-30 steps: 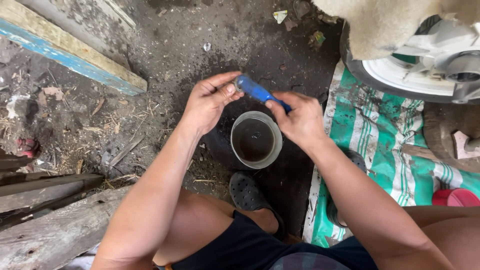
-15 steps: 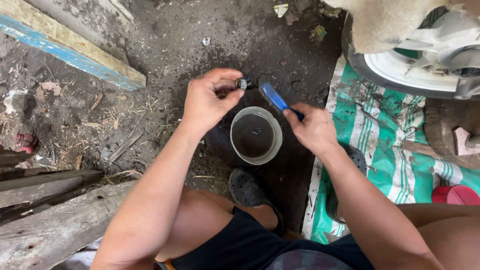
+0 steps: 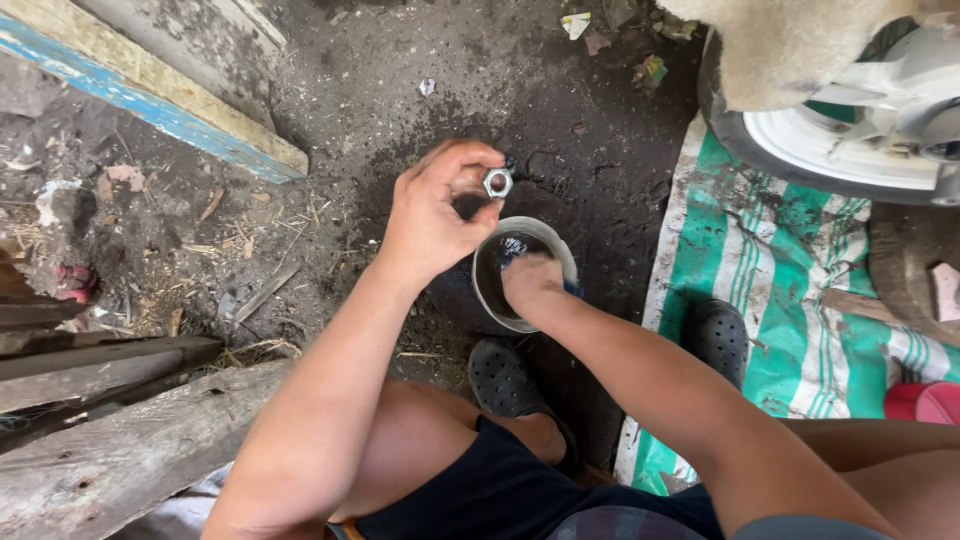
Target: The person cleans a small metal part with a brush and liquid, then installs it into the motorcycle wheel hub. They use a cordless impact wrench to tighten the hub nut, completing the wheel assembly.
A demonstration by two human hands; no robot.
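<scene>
I am crouched over a small round can [image 3: 490,262] that stands on the dark, oily ground [image 3: 560,110], and everything here sits around that can. Nearest to me, just below the can, is my dark clog [image 3: 505,380]; a 2nd clog [image 3: 718,335] sits to the can's right, on the edge of a green and white striped sack [image 3: 770,300].

My 2 hands are apart. My right hand [image 3: 532,280] is down at the can's mouth, covering its right side, closed around something blue of which only a sliver shows at the can's right rim; I cannot tell what it is from here. My left hand [image 3: 430,215] is up just above the can's top rim, fingers curled, pinching a grey 6-sided nut [image 3: 497,183] between thumb and fingertips. The nut is clear of the can, with its hole facing me.

Left of the can and nearer me lie weathered grey planks [image 3: 120,440]. Further out to the can's upper left is a board with a blue painted edge [image 3: 150,100]. Beyond the can to the upper right, a white wheel with a black tyre [image 3: 830,150] rests at the top of the sack. A pink thing [image 3: 925,402] shows at the far right edge.
</scene>
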